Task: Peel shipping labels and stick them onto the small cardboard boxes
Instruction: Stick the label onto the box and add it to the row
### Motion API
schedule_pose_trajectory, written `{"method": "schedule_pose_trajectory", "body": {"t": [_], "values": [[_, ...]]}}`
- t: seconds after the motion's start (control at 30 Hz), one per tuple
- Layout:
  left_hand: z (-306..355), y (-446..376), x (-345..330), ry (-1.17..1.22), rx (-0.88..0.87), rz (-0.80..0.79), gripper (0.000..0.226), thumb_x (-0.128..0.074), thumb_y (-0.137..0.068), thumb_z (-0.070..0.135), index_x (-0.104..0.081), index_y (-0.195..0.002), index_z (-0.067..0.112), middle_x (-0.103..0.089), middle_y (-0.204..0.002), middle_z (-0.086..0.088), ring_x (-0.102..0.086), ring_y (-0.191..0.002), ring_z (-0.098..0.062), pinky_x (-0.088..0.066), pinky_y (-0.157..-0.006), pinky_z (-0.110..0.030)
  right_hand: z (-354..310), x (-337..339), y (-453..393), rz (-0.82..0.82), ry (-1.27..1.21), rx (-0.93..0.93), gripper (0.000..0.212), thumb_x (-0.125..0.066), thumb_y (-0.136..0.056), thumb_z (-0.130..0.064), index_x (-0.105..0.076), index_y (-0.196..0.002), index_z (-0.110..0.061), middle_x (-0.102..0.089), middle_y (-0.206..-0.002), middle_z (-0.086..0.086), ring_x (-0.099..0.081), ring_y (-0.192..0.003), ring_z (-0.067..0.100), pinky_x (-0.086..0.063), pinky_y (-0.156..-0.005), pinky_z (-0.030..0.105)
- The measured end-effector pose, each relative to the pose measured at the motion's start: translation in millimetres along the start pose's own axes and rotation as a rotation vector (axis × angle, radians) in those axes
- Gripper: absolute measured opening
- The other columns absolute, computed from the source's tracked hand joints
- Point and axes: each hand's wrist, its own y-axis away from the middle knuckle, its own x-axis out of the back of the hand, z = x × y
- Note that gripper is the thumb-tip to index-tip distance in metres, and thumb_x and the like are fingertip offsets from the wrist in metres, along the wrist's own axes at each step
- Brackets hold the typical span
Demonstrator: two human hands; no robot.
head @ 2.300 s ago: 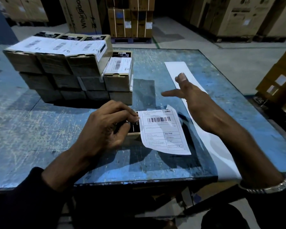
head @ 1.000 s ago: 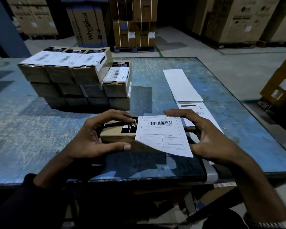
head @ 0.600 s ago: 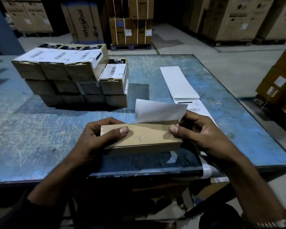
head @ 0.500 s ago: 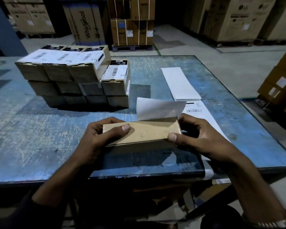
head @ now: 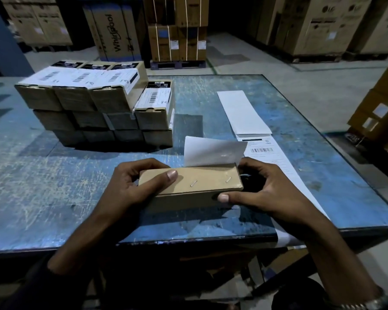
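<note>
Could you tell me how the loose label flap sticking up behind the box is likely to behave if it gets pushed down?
The label flap looks thin and floppy: it curves as it stands free above the small box. It should fold easily, though it may crease. The box seems stiff, holding its flat faces under the left hand and right hand.

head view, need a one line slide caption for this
Both hands, left and right, hold a small cardboard box on the blue table, its shipping label flap sticking up.

Both hands point(head: 130, 189) point(head: 264, 195) grip box point(head: 195, 186); label point(head: 213, 151) flap upright behind.
</note>
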Motion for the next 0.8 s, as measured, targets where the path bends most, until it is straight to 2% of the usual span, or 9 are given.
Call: {"method": "schedule_pose_trajectory", "body": {"t": [0.07, 0.17, 0.23, 0.33, 0.47, 0.57, 0.63, 0.67, 0.8], "values": [[5.7, -0.3, 1.8, 0.021, 0.008, -0.027, 0.024, -0.077, -0.086, 0.032, -0.081, -0.094, 0.009, -0.077, -0.086, -0.003, -0.067, -0.079, -0.013, -0.044, -0.068, -0.021, 1.0, -0.6, -0.5, 0.003, -0.023, -0.011, 0.05, -0.092, -0.076, -0.012, -0.074, -0.122, -0.017, -0.08, -0.117, 0.001, -0.077, -0.111, 0.022, -0.059, -0.104, 0.048], [17.4, -7.4, 7.0, -0.21, -0.082, -0.049, 0.026, -0.079, -0.086, 0.039, -0.083, -0.105, 0.022, -0.081, -0.101, 0.006, -0.074, -0.096, -0.005, -0.05, -0.079, -0.014, 1.3, -0.2, -2.2, 0.003, -0.056, -0.03, 0.05, -0.092, -0.076, -0.016, -0.073, -0.122, -0.016, -0.08, -0.116, 0.002, -0.077, -0.111, 0.022, -0.058, -0.105, 0.046], [27.4, -13.6, 8.6, -0.32, -0.111, -0.14, 0.042, -0.079, -0.081, 0.056, -0.079, -0.115, 0.03, -0.081, -0.106, 0.013, -0.075, -0.101, -0.001, -0.052, -0.085, -0.013, 1.5, 0.3, -4.1, 0.007, -0.078, -0.035, 0.049, -0.091, -0.075, -0.019, -0.073, -0.12, -0.017, -0.08, -0.117, 0.003, -0.077, -0.111, 0.023, -0.058, -0.104, 0.049], [34.8, -26.6, 5.9, -0.377, -0.057, -0.265, 0.062, -0.085, -0.067, 0.066, -0.074, -0.122, 0.039, -0.079, -0.109, 0.016, -0.074, -0.104, -0.002, -0.058, -0.087, -0.022, -2.6, 3.8, -8.3, 0.014, -0.137, -0.041, 0.05, -0.091, -0.073, -0.019, -0.073, -0.119, -0.015, -0.079, -0.12, 0.003, -0.077, -0.11, 0.024, -0.06, -0.098, 0.049], [33.5, -38.3, 0.9, -0.326, -0.026, -0.348, 0.056, -0.102, -0.068, 0.043, -0.077, -0.115, 0.024, -0.08, -0.114, 0.005, -0.075, -0.109, -0.011, -0.06, -0.097, -0.04, -12.2, 8.1, -16.1, -0.069, -0.092, -0.041, 0.06, -0.093, -0.073, -0.009, -0.072, -0.129, -0.02, -0.078, -0.123, -0.001, -0.077, -0.111, 0.023, -0.063, -0.093, 0.038], [32.0, -38.1, 5.3, -0.248, -0.045, -0.38, 0.045, -0.098, -0.069, 0.02, -0.079, -0.11, 0.02, -0.081, -0.112, 0.006, -0.075, -0.108, -0.01, -0.056, -0.092, -0.024, -13.8, 9.6, -22.3, -0.105, -0.068, -0.038, 0.065, -0.093, -0.073, -0.004, -0.072, -0.131, -0.024, -0.078, -0.125, -0.002, -0.076, -0.114, 0.022, -0.061, -0.098, 0.041], [30.0, -35.8, 8.5, -0.277, -0.072, -0.405, 0.046, -0.099, -0.07, 0.022, -0.079, -0.111, 0.017, -0.08, -0.111, 0.003, -0.075, -0.108, -0.012, -0.056, -0.091, -0.025, -12.8, 10.9, -23.1, -0.14, -0.085, -0.036, 0.063, -0.093, -0.073, -0.002, -0.075, -0.13, -0.024, -0.078, -0.125, 0.0, -0.076, -0.115, 0.024, -0.061, -0.099, 0.045], [28.3, -35.2, 9.8, -0.286, -0.079, -0.41, 0.044, -0.099, -0.07, 0.024, -0.079, -0.109, 0.016, -0.079, -0.108, 0.002, -0.074, -0.105, -0.013, -0.056, -0.09, -0.027, -12.6, 11.3, -23.1, -0.155, -0.079, -0.03, 0.06, -0.093, -0.074, -0.001, -0.076, -0.127, -0.023, -0.079, -0.124, 0.001, -0.076, -0.114, 0.025, -0.061, -0.098, 0.043], [25.9, -32.6, 8.6, -0.258, -0.086, -0.363, 0.034, -0.095, -0.068, 0.021, -0.08, -0.098, 0.029, -0.077, -0.095, 0.019, -0.071, -0.093, 0.004, -0.049, -0.083, -0.011, -10.3, 14.0, -24.1, -0.14, -0.001, 0.009, 0.055, -0.097, -0.068, -0.005, -0.081, -0.118, -0.024, -0.081, -0.116, 0.0, -0.077, -0.108, 0.021, -0.06, -0.087, 0.028]]}}
